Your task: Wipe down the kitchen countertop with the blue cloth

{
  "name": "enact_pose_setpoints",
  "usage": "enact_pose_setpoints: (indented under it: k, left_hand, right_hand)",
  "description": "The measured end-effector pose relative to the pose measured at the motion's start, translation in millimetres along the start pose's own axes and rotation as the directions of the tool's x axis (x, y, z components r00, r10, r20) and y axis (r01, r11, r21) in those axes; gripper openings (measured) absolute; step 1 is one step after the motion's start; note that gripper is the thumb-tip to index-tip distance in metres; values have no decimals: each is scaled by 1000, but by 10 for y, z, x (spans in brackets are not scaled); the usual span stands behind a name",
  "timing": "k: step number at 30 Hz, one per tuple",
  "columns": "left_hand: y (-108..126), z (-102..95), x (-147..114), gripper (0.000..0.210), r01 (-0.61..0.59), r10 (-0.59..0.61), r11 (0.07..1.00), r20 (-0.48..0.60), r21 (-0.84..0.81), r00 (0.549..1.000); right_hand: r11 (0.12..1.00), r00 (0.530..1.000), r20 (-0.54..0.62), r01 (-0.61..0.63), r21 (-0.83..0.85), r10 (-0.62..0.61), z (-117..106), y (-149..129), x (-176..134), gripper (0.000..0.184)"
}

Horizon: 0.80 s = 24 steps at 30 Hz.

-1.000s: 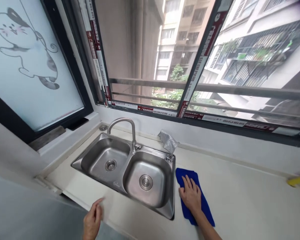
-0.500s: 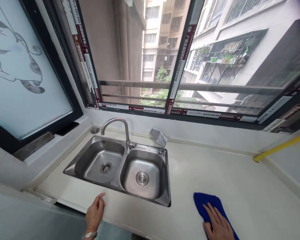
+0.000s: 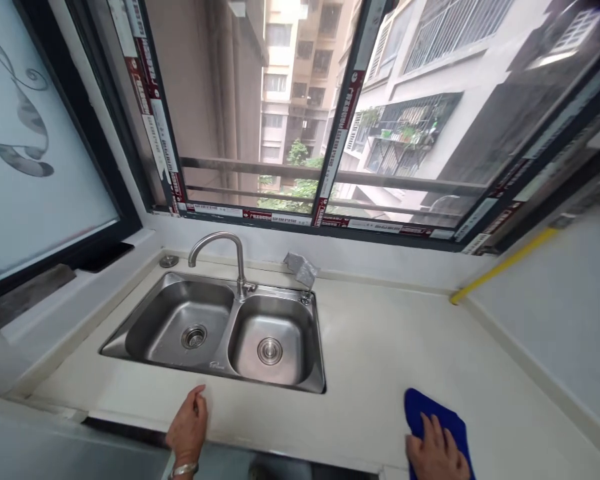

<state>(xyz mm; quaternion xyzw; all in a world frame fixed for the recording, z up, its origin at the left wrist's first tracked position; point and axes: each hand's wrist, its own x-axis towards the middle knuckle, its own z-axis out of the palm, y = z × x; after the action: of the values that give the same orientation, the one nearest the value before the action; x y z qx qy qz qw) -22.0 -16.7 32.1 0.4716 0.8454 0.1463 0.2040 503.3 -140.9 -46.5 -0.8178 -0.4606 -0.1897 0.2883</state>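
Observation:
A blue cleaning cloth [image 3: 447, 417] lies on the pale countertop [image 3: 370, 373] to the right of the sink. My right hand [image 3: 437, 447] rests on it, fingers bent over the cloth and thumb at its left edge, pressing it to the surface. On the other side, my left hand [image 3: 189, 423] is at the counter's front edge, below the sink. Its fingers are loosely bent with the index finger reaching forward, and nothing shows in it. A metal bracelet [image 3: 184, 469] circles that wrist.
A double-bowl steel sink [image 3: 225, 350] with a curved faucet [image 3: 240, 263] is set in the counter. Grey wrapping [image 3: 301, 269] sits behind its right bowl. A yellow pipe [image 3: 503, 267] runs down at the right. Framed windows [image 3: 325, 173] stand behind, and a frosted pane [image 3: 45, 173] at the left.
My view has turned to the right, so the sink and windows appear farther left. The right hand and blue cloth have shifted right along the counter. My left hand stays near the front edge.

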Motion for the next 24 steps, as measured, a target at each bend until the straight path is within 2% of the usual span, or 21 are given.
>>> enact_pose_setpoints:
  k: [2, 4, 7, 11, 15, 19, 24]
  left_hand:
    - [12, -6, 6, 45, -18, 18, 1000, 0, -1, 1000]
    - [23, -30, 16, 45, -31, 31, 1000, 13, -2, 999]
    - [44, -86, 47, 47, -28, 25, 999, 81, 32, 996]
    - [52, -128, 110, 50, -15, 6, 997, 133, 70, 991]
    - [38, -101, 162, 51, 17, -26, 998, 149, 61, 989]
    - [42, -66, 190, 54, 32, -42, 996, 119, 81, 992]
    - [-8, -31, 268, 55, 37, -44, 998, 125, 57, 991]
  right_hand:
    - [998, 1000, -30, -3, -68, 1, 60, -179, -76, 83]
    - [992, 999, -10, 44, -114, -45, 111, -353, -156, 80]
    - [982, 991, 88, 116, -146, -104, 157, -605, -243, 74]
    - [975, 974, 204, 137, -175, -100, 208, -919, -272, 68]
    - [976, 954, 275, 164, -143, -120, 300, -1209, -257, 69]
    - [972, 929, 328, 213, -99, -170, 423, -1477, -198, 72]
    - [963, 903, 378, 255, -91, -203, 624, -1649, -14, 71]
